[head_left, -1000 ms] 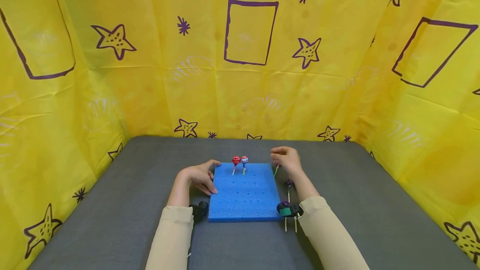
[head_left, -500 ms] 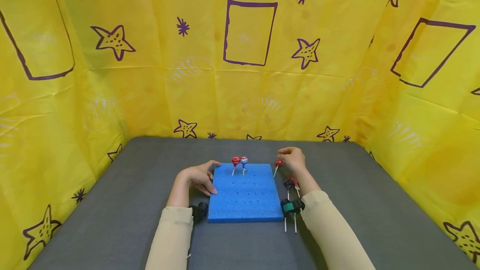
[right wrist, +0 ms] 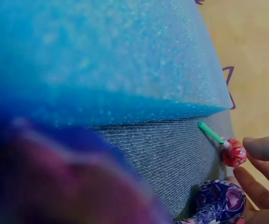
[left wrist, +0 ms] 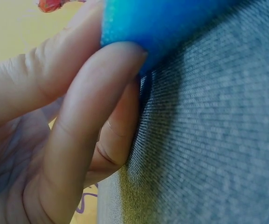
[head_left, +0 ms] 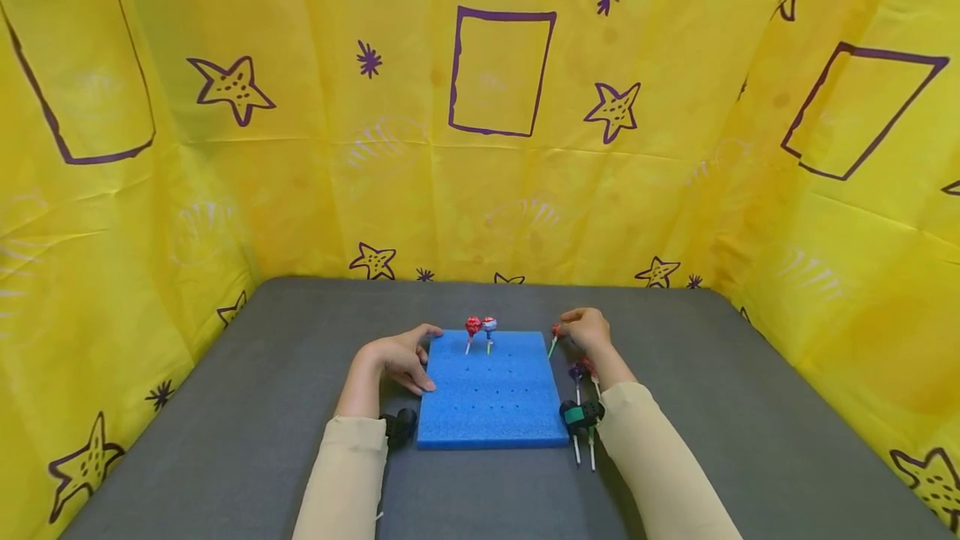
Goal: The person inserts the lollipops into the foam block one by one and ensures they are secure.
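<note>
While left hand [head_left: 395, 354], thumb and forefinger spread, braced left edge of rectangular blue foam board [head_left: 491, 427], seemingly against sliding, right hand [head_left: 588, 328] hung, thumb and fingers parted, at round red green-sticked lollipop [right wrist: 233, 154] beyond board's right edge. Two wrapped lollipops [head_left: 472, 325] stood upright, board apparently gripping sticks. Dark grey textured desk [head_left: 240, 440]; yellow starfish-print curtain [head_left: 300, 190] hung behind.

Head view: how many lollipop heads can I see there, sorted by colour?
Red or pinkish: 3 (left standing lollipop, green-sticked lollipop, lollipop beside the right wrist)
Mostly white: 1 (right standing lollipop)
Purple: 1 (purple lollipop)
Total: 5; any heads behind the wrist camera are hidden.
</note>
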A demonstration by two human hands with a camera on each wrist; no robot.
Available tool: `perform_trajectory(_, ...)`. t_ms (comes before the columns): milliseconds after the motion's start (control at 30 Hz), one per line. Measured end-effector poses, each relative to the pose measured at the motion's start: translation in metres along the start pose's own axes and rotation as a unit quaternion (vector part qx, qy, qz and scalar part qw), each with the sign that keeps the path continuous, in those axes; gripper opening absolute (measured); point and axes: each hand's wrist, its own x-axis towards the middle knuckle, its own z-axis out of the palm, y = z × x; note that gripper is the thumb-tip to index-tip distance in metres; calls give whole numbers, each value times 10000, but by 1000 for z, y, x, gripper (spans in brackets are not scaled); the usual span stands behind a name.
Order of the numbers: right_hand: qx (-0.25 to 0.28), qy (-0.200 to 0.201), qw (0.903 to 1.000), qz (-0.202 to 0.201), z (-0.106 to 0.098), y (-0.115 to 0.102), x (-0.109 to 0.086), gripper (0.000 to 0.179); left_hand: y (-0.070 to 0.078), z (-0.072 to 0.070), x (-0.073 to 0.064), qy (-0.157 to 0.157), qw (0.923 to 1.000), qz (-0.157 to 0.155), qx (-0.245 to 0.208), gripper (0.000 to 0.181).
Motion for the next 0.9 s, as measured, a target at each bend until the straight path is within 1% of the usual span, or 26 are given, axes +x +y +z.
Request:
perform_trajectory(233, 21, -40, 10000, 30, 0, 2, 2, 32, 2, -1, 0, -98, 9999, 15, 86, 95)
perform_trajectory(467, 24, -205, 9998, 46, 1, 4, 2, 33, 2, -1, 1, -59, 10000, -18, 44, 93)
perform_trajectory(733, -14, -181, 9998, 80, 3, 5, 2, 28, 1, -1, 1, -43, 10000, -21, 85, 94)
perform_trajectory(900, -79, -169, 9998, 69, 4, 5, 2, 28, 0, 0, 1, -25, 10000, -32, 47, 93)
